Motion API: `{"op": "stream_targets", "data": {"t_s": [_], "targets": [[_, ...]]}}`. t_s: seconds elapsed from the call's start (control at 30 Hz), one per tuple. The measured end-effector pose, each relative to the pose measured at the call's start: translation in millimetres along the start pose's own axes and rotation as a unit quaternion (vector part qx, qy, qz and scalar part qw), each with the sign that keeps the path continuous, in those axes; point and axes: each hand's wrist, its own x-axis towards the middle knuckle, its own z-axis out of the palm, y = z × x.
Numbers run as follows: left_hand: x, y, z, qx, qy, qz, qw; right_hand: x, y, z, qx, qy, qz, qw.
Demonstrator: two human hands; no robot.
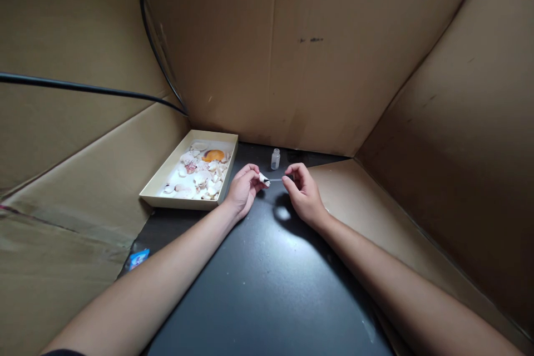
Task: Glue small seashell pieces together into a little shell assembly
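Pinched in the fingers of my left hand (244, 189) is a small white shell (264, 179). My right hand (303, 193) grips a thin, clear-looking applicator brush (276, 180) between thumb and fingers. The brush points left, and its dark tip meets the shell, or lies just in front of it; I cannot tell which. Part of the brush is hidden in my right hand. Just beyond both hands, a small translucent bottle (275, 159) stands upright without a cap on it.
A shallow cream box (177, 202) with several shells, one orange (214, 156), sits left on the dark table (254, 283). A blue packet (139, 258) lies near the left edge. Cardboard walls (317, 78) enclose the space, and black cables (83, 85) cross the upper left.
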Motion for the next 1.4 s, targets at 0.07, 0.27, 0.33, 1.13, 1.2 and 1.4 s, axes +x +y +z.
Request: {"op": "stream_targets", "data": {"t_s": [0.07, 0.27, 0.33, 1.13, 1.2, 1.4], "targets": [[-0.1, -0.1, 0.2, 0.002, 0.000, 0.001, 1.000, 0.0, -0.5, 0.0, -0.023, 0.007, 0.005, 1.000], [0.1, -0.3, 0.3, 0.007, -0.001, -0.003, 1.000, -0.3, -0.3, -0.1, -0.006, 0.003, -0.001, 1.000], [-0.3, -0.1, 0.5, 0.004, 0.000, -0.003, 1.000, -0.4, -0.1, 0.1, -0.015, 0.003, 0.004, 1.000], [0.6, -2.1, -1.7, 0.025, -0.020, -0.001, 0.999, 0.1, -1.1, -0.5, -0.024, 0.037, -0.017, 0.999], [-0.1, -1.9, -0.9, 0.030, -0.019, 0.000, 0.999, 0.3, -0.6, -0.9, -0.010, 0.032, -0.022, 0.999], [-1.9, -0.4, 1.5, 0.034, -0.013, 0.000, 0.999, 0.7, -0.9, -1.6, -0.020, 0.037, -0.020, 0.999]]}}
